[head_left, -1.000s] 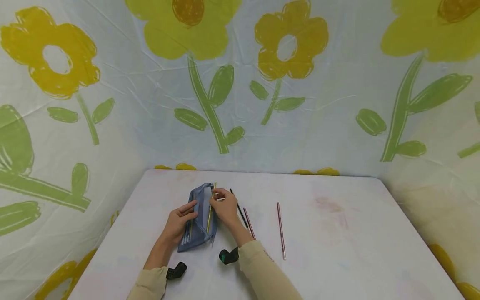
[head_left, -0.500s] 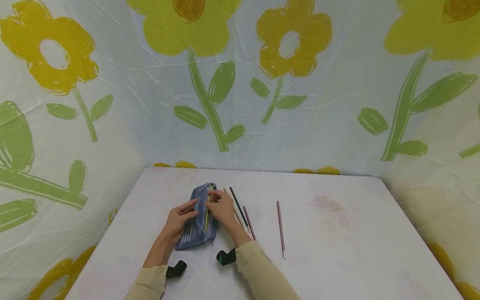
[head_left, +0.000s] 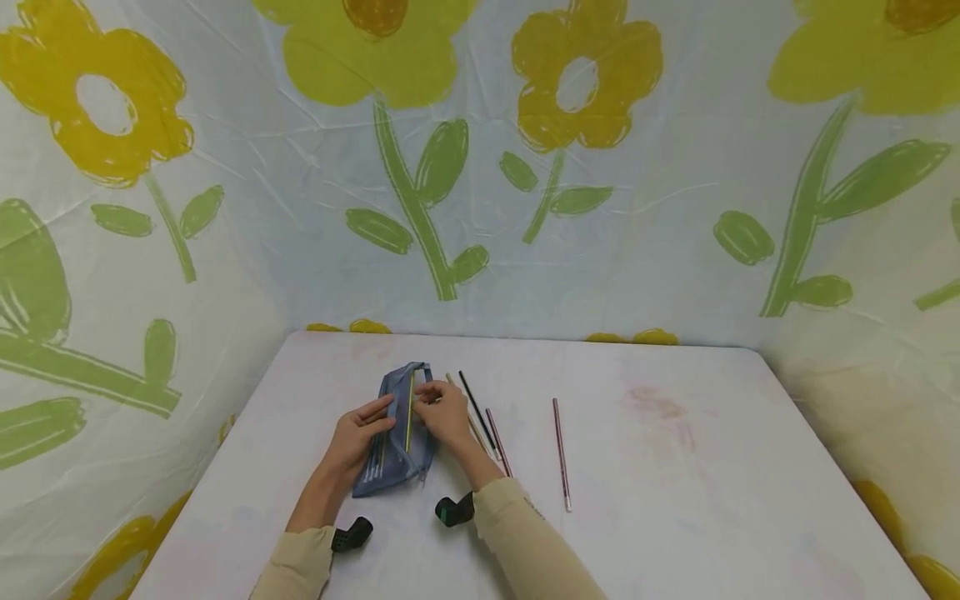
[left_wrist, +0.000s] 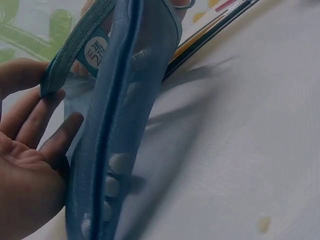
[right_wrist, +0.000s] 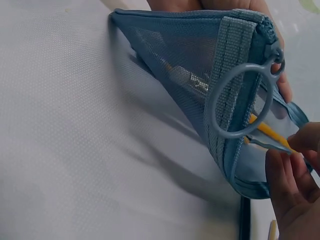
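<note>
A blue mesh pencil case [head_left: 390, 477] with an unzipped top is held tilted over the table. My left hand [head_left: 354, 439] grips its left rim between thumb and fingers; the left wrist view shows the thumb over the label side [left_wrist: 94, 52]. My right hand [head_left: 447, 414] pinches the opposite rim of the opening, with thumb and fingertips together in the right wrist view. A yellow pencil [head_left: 409, 412] lies lengthwise in the opening, one end close to the right fingertips. White pencil ends [left_wrist: 112, 186] show through the mesh. A ring-shaped zipper pull [right_wrist: 216, 107] hangs at the near end.
Right of the case, a black pencil [head_left: 477, 410], a tan pencil [head_left: 476, 432] and a dark red pencil [head_left: 498, 442] lie close together, partly behind the right forearm. Another dark red pencil [head_left: 561, 454] lies farther right on the white table [head_left: 675, 483]. Flowered cloth [head_left: 637, 250] surrounds the table.
The yellow pencil has shifted left and down into the case. My right fingertips have gone from the pencil to the case's rim. The left hand keeps its grip.
</note>
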